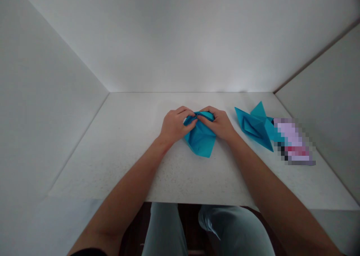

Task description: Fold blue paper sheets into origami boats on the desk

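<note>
A sheet of blue paper [201,137], creased and partly folded, is held between both hands over the middle of the white table. My left hand [177,122] pinches its upper left edge between thumb and fingers. On the upper right edge, my right hand [219,121] grips the same sheet, its thumb close to the left one. The far edge bends up between the fingertips, while the lower part hangs loose toward me. Some fingertips are hidden behind the paper.
To the right lie a folded blue paper boat [254,130] and a blurred-out pinkish-purple item [294,139] beside it. White walls close in the white tabletop [123,154] at the back and both sides. My legs are below its front edge.
</note>
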A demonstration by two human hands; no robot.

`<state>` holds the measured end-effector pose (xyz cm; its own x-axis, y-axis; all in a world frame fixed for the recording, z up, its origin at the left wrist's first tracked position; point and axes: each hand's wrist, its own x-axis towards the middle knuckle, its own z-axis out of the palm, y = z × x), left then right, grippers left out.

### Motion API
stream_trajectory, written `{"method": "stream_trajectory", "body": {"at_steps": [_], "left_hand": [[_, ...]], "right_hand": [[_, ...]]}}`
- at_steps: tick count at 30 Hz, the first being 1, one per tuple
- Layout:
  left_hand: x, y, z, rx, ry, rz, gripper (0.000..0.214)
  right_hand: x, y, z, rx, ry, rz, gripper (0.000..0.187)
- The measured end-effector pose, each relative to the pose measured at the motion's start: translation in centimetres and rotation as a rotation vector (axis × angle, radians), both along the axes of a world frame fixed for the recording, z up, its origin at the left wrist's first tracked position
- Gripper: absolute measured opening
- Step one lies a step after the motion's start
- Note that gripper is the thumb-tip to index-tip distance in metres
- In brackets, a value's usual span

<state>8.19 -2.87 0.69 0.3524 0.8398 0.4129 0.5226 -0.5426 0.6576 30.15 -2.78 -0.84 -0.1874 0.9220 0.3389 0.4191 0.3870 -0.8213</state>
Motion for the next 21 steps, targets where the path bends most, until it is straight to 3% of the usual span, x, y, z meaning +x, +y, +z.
{"method": "stream_trajectory", "body": {"at_steps": [5, 10, 14, 18, 21], "left_hand": [[0.3, 0.1, -0.3, -0.079, -0.251, -0.02, 0.013], [0.9, 0.7, -0.7, -0.389, -0.609, 0.038, 0.021], [0.9, 1.5, -1.0, -0.56, -0.831, 0.198, 0.021], [0.6, 2.1, -1.2, -0.497, -0.902, 0.434, 0.019], [0.3, 2.4, -1.6, -0.473, -0.896, 0.524, 0.02]], "right_hand": [[0.3, 0.2, -0.1, 0.033, 0.009, -0.05, 0.031], [0.6, 0.3, -0.6, -0.044, 0.042, -0.094, 0.056], [0.6, 0.5, -0.6, -0.086, 0.18, -0.032, 0.057], [0.3, 0.4, -0.1, -0.081, 0.259, -0.036, 0.057], [0.1, 0.2, 0.2, -0.053, 0.313, -0.08, 0.058]]}}
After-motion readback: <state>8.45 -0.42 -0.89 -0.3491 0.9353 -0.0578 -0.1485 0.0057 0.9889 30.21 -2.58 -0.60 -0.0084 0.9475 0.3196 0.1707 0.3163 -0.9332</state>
